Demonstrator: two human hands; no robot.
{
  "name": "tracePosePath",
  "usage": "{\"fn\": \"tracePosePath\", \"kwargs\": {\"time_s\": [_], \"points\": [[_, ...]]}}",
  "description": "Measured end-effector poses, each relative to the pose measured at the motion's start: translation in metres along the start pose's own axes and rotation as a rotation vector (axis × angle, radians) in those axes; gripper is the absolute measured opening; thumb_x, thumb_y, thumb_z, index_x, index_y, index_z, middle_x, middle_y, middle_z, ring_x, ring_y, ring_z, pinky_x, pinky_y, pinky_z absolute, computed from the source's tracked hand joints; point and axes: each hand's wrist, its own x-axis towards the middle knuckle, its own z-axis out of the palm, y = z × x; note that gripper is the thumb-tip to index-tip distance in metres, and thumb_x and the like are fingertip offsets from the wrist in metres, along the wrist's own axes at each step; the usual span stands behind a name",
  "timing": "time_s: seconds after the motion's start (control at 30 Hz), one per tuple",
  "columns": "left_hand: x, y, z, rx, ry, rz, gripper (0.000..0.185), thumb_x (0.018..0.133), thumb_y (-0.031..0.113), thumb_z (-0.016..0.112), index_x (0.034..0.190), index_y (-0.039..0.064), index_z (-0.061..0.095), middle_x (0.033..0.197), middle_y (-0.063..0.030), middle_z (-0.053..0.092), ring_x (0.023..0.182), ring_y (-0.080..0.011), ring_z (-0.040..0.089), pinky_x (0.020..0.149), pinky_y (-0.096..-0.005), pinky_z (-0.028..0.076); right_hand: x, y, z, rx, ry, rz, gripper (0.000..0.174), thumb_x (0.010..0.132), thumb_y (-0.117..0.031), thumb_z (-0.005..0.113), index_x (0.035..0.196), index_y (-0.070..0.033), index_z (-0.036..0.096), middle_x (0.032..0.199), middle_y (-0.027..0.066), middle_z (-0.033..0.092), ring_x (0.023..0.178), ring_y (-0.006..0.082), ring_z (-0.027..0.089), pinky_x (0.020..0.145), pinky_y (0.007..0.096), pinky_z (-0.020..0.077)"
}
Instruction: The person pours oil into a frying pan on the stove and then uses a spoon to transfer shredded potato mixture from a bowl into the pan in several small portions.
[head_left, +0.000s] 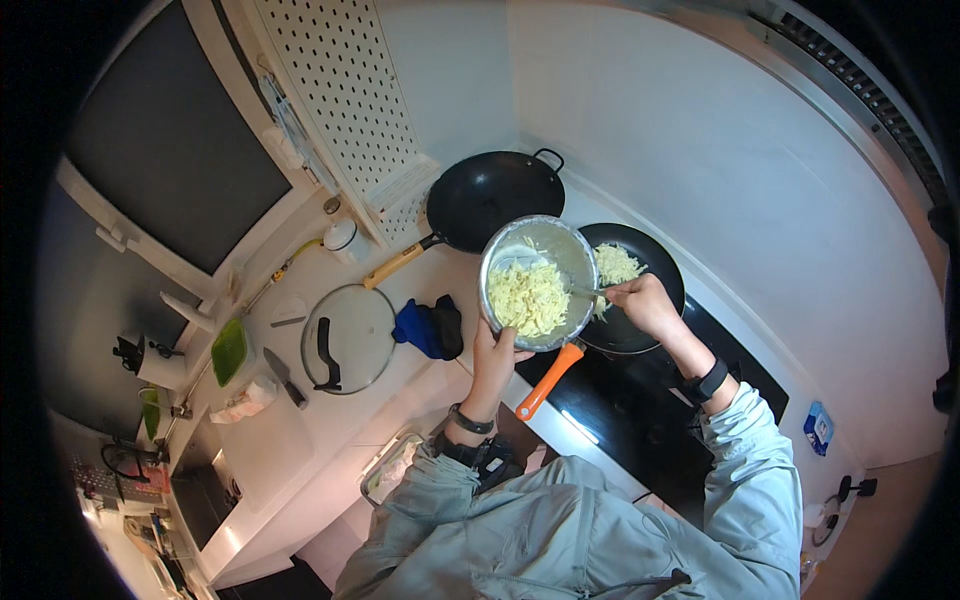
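Observation:
My left hand (493, 356) grips the near rim of a metal mixing bowl (574, 251), tilted and raised beside a frying pan. Pale yellow shredded vegetable (529, 300), looking wet, fills the bowl's lower part. My right hand (645, 304) holds a thin metal utensil (589, 292) by its handle; its tip reaches into the bowl and its kind is unclear. Below lies the black frying pan (664, 262) on the hob, its orange handle (551, 381) pointing toward me. Clumps of the same shreds (617, 264) rest in the pan, partly hidden by the bowl and my right hand.
A black wok (487, 199) with a wooden handle stands behind the bowl. Left on the counter are a glass lid (352, 352), a blue and black cloth item (431, 327), a knife (285, 377) and a green basket (229, 352). The black hob (637, 427) extends to the right.

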Motion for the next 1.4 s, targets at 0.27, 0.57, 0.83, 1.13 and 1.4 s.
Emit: {"fn": "tracePosePath", "kwargs": {"time_s": [0.27, 0.57, 0.83, 1.13, 1.4], "points": [[-0.002, 0.011, -0.003, -0.023, -0.088, -0.112, 0.051, 0.09, 0.004, 0.042, 0.14, 0.004, 0.03, 0.124, -0.0206, 0.054, 0.095, -0.0303, 0.068, 0.071, -0.0389, 0.063, -0.036, -0.013, 0.016, -0.141, 0.058, -0.488, 0.021, 0.086, -0.006, 0.061, 0.103, -0.001, 0.072, 0.076, 0.0168, 0.07, 0.064, 0.023, 0.067, 0.062, 0.0336, 0.0535], [-0.004, 0.018, -0.01, -0.006, -0.118, -0.115, 0.048, 0.09, 0.004, 0.043, 0.137, 0.001, 0.034, 0.117, -0.0187, 0.059, 0.09, -0.0266, 0.069, 0.07, -0.0351, 0.062, -0.039, -0.01, 0.001, -0.671, 0.255, -0.716, 0.036, 0.077, -0.002, 0.06, 0.112, 0.002, 0.065, 0.069, 0.0144, 0.063, 0.058, 0.0278, 0.065, 0.055, 0.0369, 0.0532], [-0.003, 0.017, -0.015, 0.056, -0.177, -0.142, 0.046, 0.091, 0.005, 0.043, 0.136, -0.001, 0.035, 0.123, -0.0192, 0.056, 0.093, -0.0272, 0.068, 0.07, -0.0361, 0.063, -0.022, 0.0, 0.023, 0.311, -0.133, -0.053, 0.022, 0.091, -0.015, 0.063, 0.103, 0.001, 0.072, 0.056, 0.0074, 0.059, 0.045, 0.0146, 0.051, 0.045, 0.0302, 0.0421], [-0.007, 0.017, -0.015, 0.055, -0.177, -0.106, 0.048, 0.09, 0.005, 0.046, 0.137, 0.001, 0.034, 0.125, -0.0183, 0.053, 0.097, -0.0285, 0.067, 0.07, -0.0389, 0.063, -0.029, -0.006, 0.018, 0.708, -0.215, 0.288, 0.024, 0.095, -0.016, 0.06, 0.109, 0.001, 0.069, 0.051, -0.0051, 0.036, 0.042, 0.0043, 0.025, 0.039, 0.0216, 0.018], [-0.009, 0.021, -0.015, -0.046, -0.156, -0.141, 0.041, 0.091, 0.006, 0.046, 0.131, -0.001, 0.038, 0.119, -0.0193, 0.057, 0.095, -0.0285, 0.068, 0.072, -0.0393, 0.063, -0.042, -0.012, -0.006, 0.732, -0.181, 0.184, 0.023, 0.095, -0.016, 0.059, 0.109, -0.001, 0.069, 0.052, -0.0068, 0.036, 0.043, 0.0034, 0.025, 0.04, 0.0217, 0.0193]]}}
